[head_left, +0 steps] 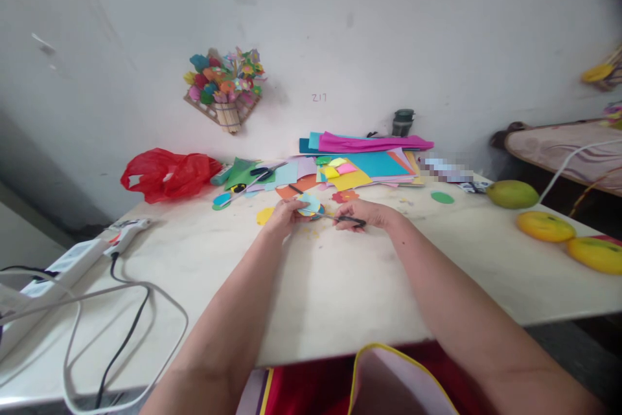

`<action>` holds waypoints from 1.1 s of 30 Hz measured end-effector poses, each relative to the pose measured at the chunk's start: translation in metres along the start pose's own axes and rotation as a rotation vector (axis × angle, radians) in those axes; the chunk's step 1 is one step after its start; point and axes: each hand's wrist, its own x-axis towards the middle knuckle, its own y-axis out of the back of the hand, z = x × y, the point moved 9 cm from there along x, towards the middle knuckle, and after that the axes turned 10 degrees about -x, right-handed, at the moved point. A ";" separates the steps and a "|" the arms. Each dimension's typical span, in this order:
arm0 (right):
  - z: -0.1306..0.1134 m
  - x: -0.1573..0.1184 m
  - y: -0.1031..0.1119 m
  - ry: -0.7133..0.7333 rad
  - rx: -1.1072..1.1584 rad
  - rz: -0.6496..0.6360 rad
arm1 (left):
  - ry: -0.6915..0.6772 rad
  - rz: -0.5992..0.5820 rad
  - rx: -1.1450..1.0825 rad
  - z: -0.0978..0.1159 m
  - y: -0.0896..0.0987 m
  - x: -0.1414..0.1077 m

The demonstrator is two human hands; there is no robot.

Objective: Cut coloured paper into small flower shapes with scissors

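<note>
My left hand [286, 215] pinches a light blue piece of paper [309, 202] above the middle of the table. Scissors [350, 221] with dark handles are in my right hand [372, 213], their blades pointing left at the paper. Darker blue and yellow edges show beneath the light blue piece; whether they belong to it I cannot tell. A yellow paper shape [265, 215] lies by my left hand, and a red flower-shaped cutout [345, 197] lies just beyond my hands. Small yellow scraps [311, 232] are scattered under them.
Coloured sheets [374, 169] are stacked at the back, beside a second pair of scissors [262, 173]. A red plastic bag [168, 174] sits back left. Power strips [63, 279] and loose cables [146, 292] cover the left side. Mangoes [545, 226] lie on the right, near a green oval [442, 197].
</note>
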 end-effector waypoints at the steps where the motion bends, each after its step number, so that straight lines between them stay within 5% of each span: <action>1: 0.000 0.000 0.000 -0.003 -0.003 0.000 | 0.000 -0.005 0.005 0.000 0.000 0.000; 8: -0.003 -0.002 -0.003 0.004 -0.022 -0.023 | 0.003 -0.038 0.001 0.000 -0.005 -0.001; 16: 0.005 -0.014 0.012 -0.040 0.077 0.027 | -0.158 0.157 -0.099 0.014 0.017 0.003; 22: 0.002 -0.015 0.023 0.018 0.096 0.134 | -0.210 0.172 -0.130 0.019 0.014 0.000; 33: -0.021 0.001 0.007 0.067 0.146 0.231 | -0.210 0.155 -0.168 0.012 0.006 -0.001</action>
